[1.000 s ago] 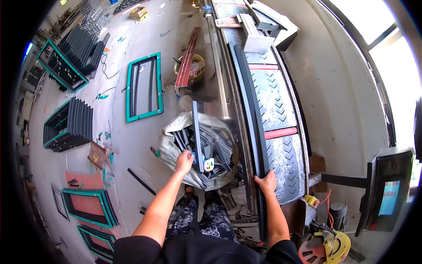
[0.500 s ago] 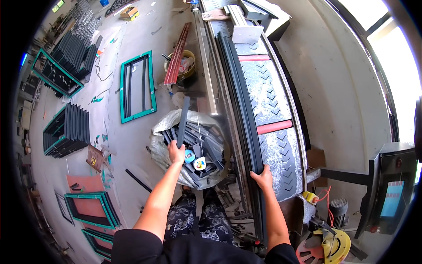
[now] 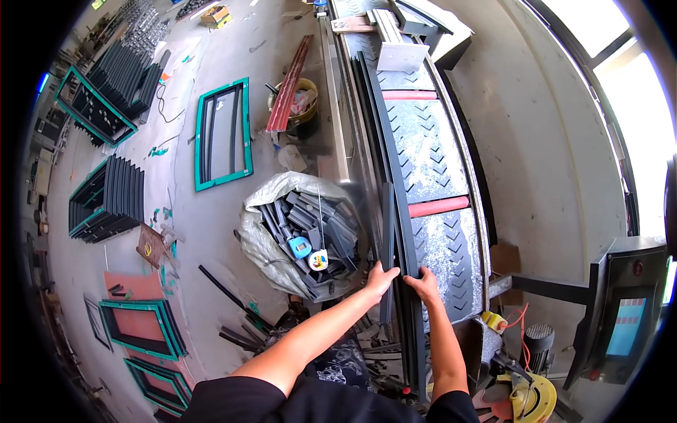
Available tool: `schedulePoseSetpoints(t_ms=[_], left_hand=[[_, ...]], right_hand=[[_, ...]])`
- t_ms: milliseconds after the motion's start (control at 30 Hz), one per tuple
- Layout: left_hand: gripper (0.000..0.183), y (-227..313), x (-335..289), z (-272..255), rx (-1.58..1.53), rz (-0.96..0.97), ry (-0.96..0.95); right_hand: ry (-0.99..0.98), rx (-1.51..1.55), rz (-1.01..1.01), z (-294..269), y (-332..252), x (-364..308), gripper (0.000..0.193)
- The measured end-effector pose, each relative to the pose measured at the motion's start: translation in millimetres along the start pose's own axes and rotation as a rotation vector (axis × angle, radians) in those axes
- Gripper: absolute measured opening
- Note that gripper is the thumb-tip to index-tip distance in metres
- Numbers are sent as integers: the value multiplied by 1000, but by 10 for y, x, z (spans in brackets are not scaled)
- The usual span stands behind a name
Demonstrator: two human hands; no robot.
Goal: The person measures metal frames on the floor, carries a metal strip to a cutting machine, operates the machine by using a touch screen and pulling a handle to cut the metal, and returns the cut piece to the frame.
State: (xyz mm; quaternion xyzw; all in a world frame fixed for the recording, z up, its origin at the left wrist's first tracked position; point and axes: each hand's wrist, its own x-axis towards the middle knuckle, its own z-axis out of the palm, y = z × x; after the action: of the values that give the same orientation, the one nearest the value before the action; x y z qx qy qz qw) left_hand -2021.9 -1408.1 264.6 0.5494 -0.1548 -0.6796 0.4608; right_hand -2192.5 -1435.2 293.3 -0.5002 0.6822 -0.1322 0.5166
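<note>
Far left: stacks of dark frames with teal edging [image 3: 106, 201] stood on the floor [image 3: 190, 233], one green frame [image 3: 224, 134] lay flat. Well apart from the work, no risk there.

Next right: an open sack of dark offcuts [image 3: 307, 236], two tape measures [image 3: 309, 252] on top, just left of the bench [image 3: 451, 233]. More scrap lay on the floor by the person's legs. Judgement: trip or snag hazard if the person stepped sideways while carrying length.

Left hand [image 3: 381, 280] was closed around the near end of a short dark profile [image 3: 387, 247], which stood beside the long ones. Judgement: the grip was near the cut end, so a sharp edge on bare skin was the likely injury; if it slipped it would drop into the scrap below.

Right hand [image 3: 426, 285] was closed on the near end of the long dark profiles [image 3: 395, 176], which ran along the left edge of the bench, up the patterned belt. Judgement: the two hands were close together, so fingers could get pinched between short and long sections. The long pieces were held at one end only and could swing or slide off the bench edge.

Far right: a yellow-guarded saw [image 3: 525, 395] sat low, near the right elbow, next to a control panel [image 3: 624, 324]. Judgement: pulling stock back could bring the arm or profile into it.
</note>
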Motion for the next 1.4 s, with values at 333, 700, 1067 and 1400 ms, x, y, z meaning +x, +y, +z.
schedulePoseSetpoints(t_ms=[333,700,1067,1400], left_hand=[[21,-61,185,-72,17,-68,187],[19,60,122,-80,-123,-280,261],[38,295,-199,-303,-147,-109,215],[48,748,-684,-683,-126,-33,179]], right_hand=[[-308,414,225,-43,-246,-128,59],[-163,529,56,255,-229,-384,55],[-97,502,-122,584,-576,-778,92],[64,298,-273,1016,-889,-1247,93]])
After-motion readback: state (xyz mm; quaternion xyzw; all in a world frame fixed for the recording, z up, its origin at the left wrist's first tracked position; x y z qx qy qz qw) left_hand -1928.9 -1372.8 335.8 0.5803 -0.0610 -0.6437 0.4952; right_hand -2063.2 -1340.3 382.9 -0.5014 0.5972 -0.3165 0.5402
